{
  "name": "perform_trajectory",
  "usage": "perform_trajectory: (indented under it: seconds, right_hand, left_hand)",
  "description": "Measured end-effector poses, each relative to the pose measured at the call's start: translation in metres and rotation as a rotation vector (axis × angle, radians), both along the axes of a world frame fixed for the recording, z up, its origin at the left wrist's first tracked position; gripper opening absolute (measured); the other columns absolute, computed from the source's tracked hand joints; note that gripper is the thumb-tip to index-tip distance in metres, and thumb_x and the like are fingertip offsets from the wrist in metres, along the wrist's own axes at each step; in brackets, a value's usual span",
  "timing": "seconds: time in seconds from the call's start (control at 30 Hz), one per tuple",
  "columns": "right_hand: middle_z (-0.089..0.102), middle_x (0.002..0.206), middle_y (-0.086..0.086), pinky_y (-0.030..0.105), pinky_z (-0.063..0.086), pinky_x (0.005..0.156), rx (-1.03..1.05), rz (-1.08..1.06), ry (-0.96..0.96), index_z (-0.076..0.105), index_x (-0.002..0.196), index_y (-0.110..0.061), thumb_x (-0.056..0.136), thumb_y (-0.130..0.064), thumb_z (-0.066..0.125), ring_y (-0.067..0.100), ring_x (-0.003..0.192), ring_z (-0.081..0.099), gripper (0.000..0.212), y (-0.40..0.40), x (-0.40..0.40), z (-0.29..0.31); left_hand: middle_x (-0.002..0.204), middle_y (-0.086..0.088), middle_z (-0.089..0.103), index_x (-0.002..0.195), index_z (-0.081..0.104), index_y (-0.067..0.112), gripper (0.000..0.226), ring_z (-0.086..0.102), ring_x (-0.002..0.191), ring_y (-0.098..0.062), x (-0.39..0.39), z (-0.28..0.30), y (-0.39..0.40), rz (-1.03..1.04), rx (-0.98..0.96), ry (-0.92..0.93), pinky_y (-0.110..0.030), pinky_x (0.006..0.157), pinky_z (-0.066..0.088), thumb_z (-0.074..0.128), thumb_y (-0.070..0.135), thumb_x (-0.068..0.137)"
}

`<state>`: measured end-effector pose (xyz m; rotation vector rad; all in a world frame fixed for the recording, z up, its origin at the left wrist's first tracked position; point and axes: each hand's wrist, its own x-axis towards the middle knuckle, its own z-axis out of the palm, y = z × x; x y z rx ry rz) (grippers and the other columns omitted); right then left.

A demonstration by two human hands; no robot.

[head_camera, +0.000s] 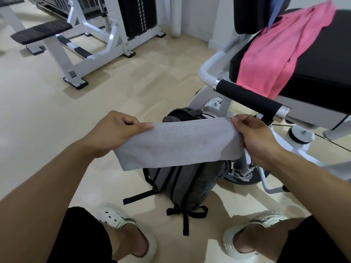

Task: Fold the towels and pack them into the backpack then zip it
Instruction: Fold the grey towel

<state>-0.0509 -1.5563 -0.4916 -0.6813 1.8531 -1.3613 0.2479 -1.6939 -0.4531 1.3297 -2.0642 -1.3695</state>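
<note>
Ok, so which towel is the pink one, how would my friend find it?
Look right to the white gym machine with the black padded seat. The pink cloth towel hangs draped over that seat, untouched. The grey folded towel is held between both hands instead, above the grey backpack.

Matt grey knit-cloth towel [178, 143]; matt grey woven-fabric backpack [187, 184]; pink cloth towel [281, 48] upper right on a smooth black padded seat [321, 59]; glossy white-painted metal bench frame [81, 44]; smooth shiny beige floor [47, 111].

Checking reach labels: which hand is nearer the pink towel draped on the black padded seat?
Right. The right hand sits below the pink towel, beside the seat's black handle; the left hand is farther left, across the grey towel.
</note>
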Motion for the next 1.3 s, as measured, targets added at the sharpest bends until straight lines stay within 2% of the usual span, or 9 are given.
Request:
perform_trajectory:
  seconds: [0.13, 0.27, 0.37, 0.53, 0.7, 0.83, 1.0, 1.17, 1.3]
  right_hand:
    - [0.071, 0.089, -0.005, 0.03, 0.046, 0.071, -0.019, 0.023, 0.065, 0.069, 0.094, -0.03, 0.102, -0.036, 0.06, 0.014, 0.082, 0.062, 0.014, 0.003, 0.0, -0.002]
    - [0.073, 0.079, -0.008, 0.013, 0.045, 0.056, -0.088, 0.12, 0.05, 0.074, 0.091, -0.024, 0.098, -0.024, 0.067, 0.002, 0.066, 0.063, 0.01, 0.005, 0.001, 0.005]
    - [0.075, 0.073, -0.011, 0.01, 0.049, 0.058, -0.09, 0.223, 0.096, 0.073, 0.089, -0.019, 0.091, -0.021, 0.073, -0.002, 0.065, 0.065, 0.004, 0.008, -0.001, 0.01]
    - [0.073, 0.073, -0.011, 0.018, 0.053, 0.065, -0.001, 0.223, 0.139, 0.072, 0.09, -0.017, 0.097, -0.026, 0.066, 0.0, 0.066, 0.064, 0.013, 0.009, -0.004, 0.005]
    - [0.065, 0.076, 0.003, 0.027, 0.046, 0.064, 0.079, 0.17, -0.006, 0.063, 0.082, -0.014, 0.1, -0.018, 0.063, 0.017, 0.071, 0.058, 0.019, 0.008, 0.004, -0.003]
    - [0.073, 0.09, 0.01, 0.04, 0.05, 0.079, 0.074, 0.089, 0.08, 0.065, 0.091, -0.02, 0.097, -0.017, 0.069, 0.023, 0.086, 0.063, 0.007, 0.006, 0.002, -0.003]
    - [0.078, 0.1, 0.007, 0.042, 0.059, 0.094, 0.12, 0.105, 0.02, 0.075, 0.1, -0.018, 0.095, -0.023, 0.072, 0.023, 0.097, 0.071, 0.008, 0.009, -0.002, -0.001]
    - [0.074, 0.093, 0.013, 0.049, 0.058, 0.085, 0.158, 0.056, 0.049, 0.074, 0.09, -0.014, 0.094, -0.028, 0.072, 0.027, 0.087, 0.066, 0.015, 0.006, -0.014, -0.004]
    - [0.071, 0.092, 0.009, 0.044, 0.056, 0.074, 0.171, 0.05, 0.066, 0.07, 0.097, -0.01, 0.099, -0.031, 0.066, 0.027, 0.082, 0.065, 0.021, 0.006, -0.016, -0.007]
  left_hand:
    - [0.054, 0.001, 0.042, 0.046, 0.057, 0.02, 0.053, 0.036, 0.05, -0.009, -0.001, -0.002, -0.002, -0.004, -0.081, -0.085, -0.017, 0.048, 0.03, 0.07, 0.047, 0.089]
    - [0.057, -0.004, 0.037, 0.055, 0.046, 0.008, 0.061, 0.032, 0.051, -0.012, 0.004, -0.003, -0.007, 0.008, -0.099, -0.2, -0.026, 0.051, 0.027, 0.065, 0.053, 0.091]
    - [0.057, -0.004, 0.031, 0.055, 0.04, 0.011, 0.061, 0.027, 0.05, -0.013, 0.008, -0.002, -0.008, 0.02, -0.097, -0.202, -0.027, 0.051, 0.023, 0.066, 0.054, 0.091]
    - [0.058, -0.007, 0.049, 0.059, 0.066, 0.007, 0.045, 0.039, 0.052, -0.011, 0.013, 0.003, -0.008, -0.017, -0.082, -0.172, -0.023, 0.051, 0.029, 0.083, 0.044, 0.076]
    - [0.072, -0.011, 0.071, 0.064, 0.077, 0.015, 0.031, 0.054, 0.059, -0.008, 0.011, 0.004, -0.007, 0.014, -0.099, -0.115, -0.021, 0.059, 0.04, 0.083, 0.042, 0.077]
    - [0.064, -0.007, 0.067, 0.061, 0.076, 0.017, 0.031, 0.05, 0.055, -0.003, 0.007, 0.001, -0.005, 0.002, -0.135, -0.157, -0.018, 0.057, 0.037, 0.083, 0.043, 0.077]
    - [0.052, 0.003, 0.048, 0.054, 0.064, 0.014, 0.042, 0.039, 0.049, -0.005, 0.008, -0.005, -0.01, -0.03, -0.094, -0.227, -0.023, 0.053, 0.03, 0.083, 0.045, 0.077]
    - [0.062, 0.003, 0.057, 0.068, 0.064, 0.009, 0.037, 0.049, 0.058, -0.01, 0.016, -0.008, -0.011, -0.18, 0.148, -0.335, -0.023, 0.056, 0.035, 0.09, 0.035, 0.07]
    - [0.068, -0.001, 0.054, 0.069, 0.054, 0.012, 0.034, 0.05, 0.068, -0.013, 0.012, -0.011, -0.013, -0.037, 0.193, -0.1, -0.029, 0.066, 0.033, 0.082, 0.027, 0.082]
